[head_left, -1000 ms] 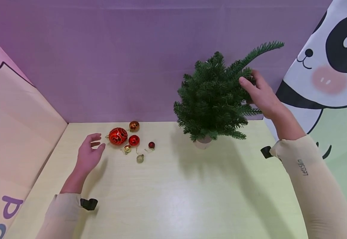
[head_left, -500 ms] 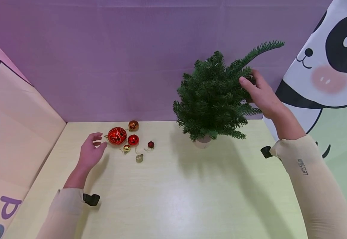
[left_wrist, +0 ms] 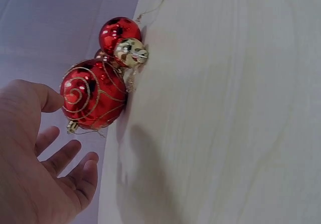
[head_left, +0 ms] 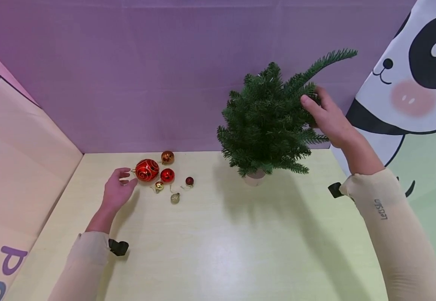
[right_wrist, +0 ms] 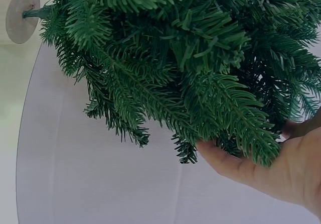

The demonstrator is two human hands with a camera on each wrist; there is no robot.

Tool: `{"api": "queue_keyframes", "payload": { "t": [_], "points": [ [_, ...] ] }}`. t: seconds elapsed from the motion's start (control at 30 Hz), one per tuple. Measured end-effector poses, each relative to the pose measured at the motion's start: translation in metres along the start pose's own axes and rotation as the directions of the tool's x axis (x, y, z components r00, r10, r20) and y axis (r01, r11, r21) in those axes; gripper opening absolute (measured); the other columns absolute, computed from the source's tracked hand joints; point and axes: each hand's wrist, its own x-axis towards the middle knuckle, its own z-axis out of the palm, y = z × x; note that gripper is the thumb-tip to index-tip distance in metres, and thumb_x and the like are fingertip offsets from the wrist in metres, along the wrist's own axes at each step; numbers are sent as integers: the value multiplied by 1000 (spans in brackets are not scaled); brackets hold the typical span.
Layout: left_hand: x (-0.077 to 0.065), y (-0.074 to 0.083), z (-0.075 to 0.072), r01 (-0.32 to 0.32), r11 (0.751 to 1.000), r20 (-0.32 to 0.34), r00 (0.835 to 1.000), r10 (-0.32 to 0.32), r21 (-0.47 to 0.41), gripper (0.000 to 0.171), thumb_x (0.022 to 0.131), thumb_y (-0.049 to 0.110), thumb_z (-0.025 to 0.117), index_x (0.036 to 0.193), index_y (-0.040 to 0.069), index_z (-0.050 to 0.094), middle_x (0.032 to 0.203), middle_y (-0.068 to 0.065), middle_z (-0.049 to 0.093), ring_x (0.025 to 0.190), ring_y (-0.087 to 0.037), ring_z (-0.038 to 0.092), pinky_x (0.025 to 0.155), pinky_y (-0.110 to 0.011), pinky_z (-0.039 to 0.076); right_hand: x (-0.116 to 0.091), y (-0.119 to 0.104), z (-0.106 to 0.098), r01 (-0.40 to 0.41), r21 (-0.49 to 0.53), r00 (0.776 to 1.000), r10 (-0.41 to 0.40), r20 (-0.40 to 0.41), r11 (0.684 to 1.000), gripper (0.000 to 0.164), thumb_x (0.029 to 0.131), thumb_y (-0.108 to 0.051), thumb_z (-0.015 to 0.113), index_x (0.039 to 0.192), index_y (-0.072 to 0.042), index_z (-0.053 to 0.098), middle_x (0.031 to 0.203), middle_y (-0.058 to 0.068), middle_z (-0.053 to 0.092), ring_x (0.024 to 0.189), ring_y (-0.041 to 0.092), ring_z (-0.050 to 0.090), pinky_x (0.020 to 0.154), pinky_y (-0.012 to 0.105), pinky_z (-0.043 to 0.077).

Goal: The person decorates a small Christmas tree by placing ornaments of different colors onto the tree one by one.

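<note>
Large red bauble [head_left: 147, 170] with gold swirls: lying on the counter [head_left: 210, 242], taken as reference. Left hand [head_left: 119, 190]: just left of this bauble, fingers parted and loosely bent, thumb apart, grasping nothing; the thumb tip appears at the bauble's edge, contact cannot be told.

Green tree [head_left: 264, 121]: on a round base [head_left: 254, 178], well to the right of the bauble. Right hand [head_left: 327, 117]: at the tree's far side from the bauble, fingers and thumb bent about branch tips, holding them; some fingers are hidden by needles.

Right of the bauble: plain red ball [head_left: 167, 175], just beside; dark red ball [head_left: 189, 181], farther off. Behind right: copper ball [head_left: 167, 157]. Front right: shiny gold ball [head_left: 159, 186], near; glittery gold ball [head_left: 175, 198], farther.
</note>
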Motion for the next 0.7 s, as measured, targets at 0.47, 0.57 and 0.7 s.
{"api": "queue_keyframes", "payload": {
  "t": [0.47, 0.57, 0.7],
  "points": [
    [-5, -4, 13, 1, 977, 122, 992, -28, 212, 49, 95, 45, 58, 117, 2, 65, 123, -22, 58, 105, -36, 56, 80, -45, 48, 1, 1, -1, 11, 12, 1000, -11, 13, 1000, 78, 102, -50, 34, 154, -19, -14, 160, 2, -16, 146, 25, -5, 107, 63, 21],
    [-6, -4, 16, -27, 972, 148, 989, -8, 234, 50, 94, 46, 58, 117, 2, 66, 121, -21, 61, 104, -36, 58, 79, -44, 49, 2, 2, -1, 12, 13, 1000, -12, 10, 1000, 78, 102, -50, 34, 155, -19, -13, 161, 2, -15, 147, 25, -4, 107, 63, 20],
    [-6, -4, 20, -40, 969, 173, 985, -2, 243, 53, 93, 49, 59, 118, 2, 66, 119, -22, 62, 104, -36, 58, 77, -43, 49, 2, 2, -1, 10, 2, 1000, -10, 4, 1000, 77, 101, -51, 34, 155, -19, -12, 161, 3, -14, 147, 26, -3, 108, 62, 20]
  ]
}}
